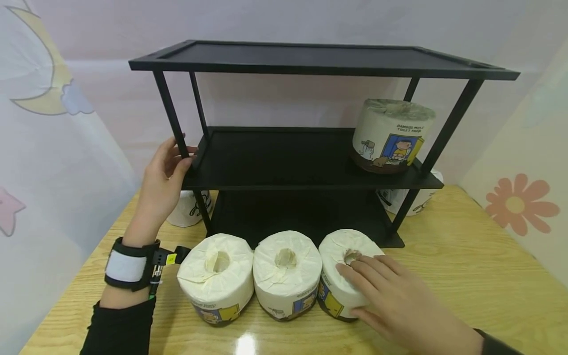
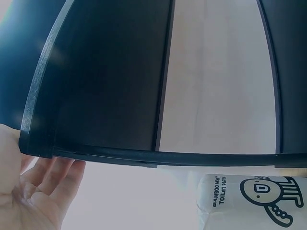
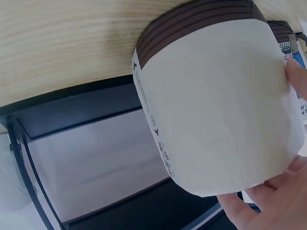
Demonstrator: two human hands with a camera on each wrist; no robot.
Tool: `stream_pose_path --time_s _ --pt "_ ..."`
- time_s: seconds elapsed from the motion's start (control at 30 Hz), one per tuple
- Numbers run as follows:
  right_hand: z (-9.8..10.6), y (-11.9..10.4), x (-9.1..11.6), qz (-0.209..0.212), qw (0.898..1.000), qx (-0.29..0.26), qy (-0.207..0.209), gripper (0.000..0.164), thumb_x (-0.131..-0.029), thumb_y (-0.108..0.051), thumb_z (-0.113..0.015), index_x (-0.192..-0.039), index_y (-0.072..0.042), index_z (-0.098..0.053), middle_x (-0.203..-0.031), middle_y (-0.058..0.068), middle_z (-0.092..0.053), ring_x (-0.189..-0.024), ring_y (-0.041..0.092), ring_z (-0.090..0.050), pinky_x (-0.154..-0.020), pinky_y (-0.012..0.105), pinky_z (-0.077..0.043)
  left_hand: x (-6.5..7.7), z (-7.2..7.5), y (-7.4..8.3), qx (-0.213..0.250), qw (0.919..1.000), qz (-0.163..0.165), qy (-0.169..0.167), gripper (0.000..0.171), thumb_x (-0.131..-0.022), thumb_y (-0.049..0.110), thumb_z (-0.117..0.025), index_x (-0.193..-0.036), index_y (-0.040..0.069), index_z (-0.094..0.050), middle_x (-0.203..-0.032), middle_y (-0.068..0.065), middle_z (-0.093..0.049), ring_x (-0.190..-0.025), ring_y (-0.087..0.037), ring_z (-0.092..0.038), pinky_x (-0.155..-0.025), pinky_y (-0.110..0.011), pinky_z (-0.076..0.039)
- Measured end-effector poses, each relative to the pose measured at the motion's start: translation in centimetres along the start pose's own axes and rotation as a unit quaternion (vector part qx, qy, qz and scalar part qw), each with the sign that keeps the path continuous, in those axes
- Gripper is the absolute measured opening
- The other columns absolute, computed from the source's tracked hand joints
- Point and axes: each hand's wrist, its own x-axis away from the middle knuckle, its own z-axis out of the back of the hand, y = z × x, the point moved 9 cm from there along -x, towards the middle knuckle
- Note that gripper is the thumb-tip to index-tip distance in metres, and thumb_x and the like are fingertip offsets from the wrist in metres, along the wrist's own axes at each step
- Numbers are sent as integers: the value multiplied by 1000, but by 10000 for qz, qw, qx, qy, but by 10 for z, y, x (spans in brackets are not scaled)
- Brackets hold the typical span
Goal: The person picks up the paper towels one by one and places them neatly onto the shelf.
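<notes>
A black three-tier shelf rack (image 1: 284, 160) stands on the table. My left hand (image 1: 161, 185) grips its middle tier at the left front post, thumb in front and fingers behind; the left wrist view shows that hand (image 2: 45, 189) at the rack's edge (image 2: 110, 155). In front of the rack, three wrapped toilet paper rolls stand upright in a row: a left roll (image 1: 216, 281), a middle roll (image 1: 287, 276) and a right roll (image 1: 339, 281). My right hand (image 1: 390, 296) holds the right roll, fingers over its top by the hole, thumb on its side. The right wrist view shows this roll (image 3: 216, 105) close up.
Another toilet paper roll (image 1: 390, 140) stands at the right end of the middle tier. Further rolls stand on the table beside the rack, one at the left (image 1: 184, 212) and one at the right (image 1: 417, 202). A patterned backdrop (image 1: 284, 19) rises behind the wooden table (image 1: 479, 256).
</notes>
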Motion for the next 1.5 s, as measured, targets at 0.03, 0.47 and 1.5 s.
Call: stream_pose_path --time_s 0.03,0.47,1.5 --pt "-1 0 0 -7 10000 -16 26 67 -95 -61 -53 -142 -12 -51 -131 4 -60 -120 24 -56 -95 46 -50 0 0 0 1 10000 -7 3 49 -104 8 -50 -151 10 -38 -132 -17 -58 -124 -32 -55 -107 -35 -43" --pt "1 -1 0 -169 9973 -473 527 63 -97 -59 -40 -137 -13 -56 -117 -3 -61 -113 20 -57 -110 24 -23 0 1 1 -46 10000 -21 6 49 -104 7 -50 -151 11 -38 -132 -17 -58 -124 -32 -56 -107 -36 -43" --pt "60 -3 1 -138 9827 -370 1809 59 -103 -54 -39 -120 -4 -66 -106 5 -66 -95 25 -59 -113 19 -22 0 0 0 -26 10000 -48 -63 49 -104 9 -49 -152 11 -37 -132 -18 -57 -123 -33 -56 -107 -36 -42"
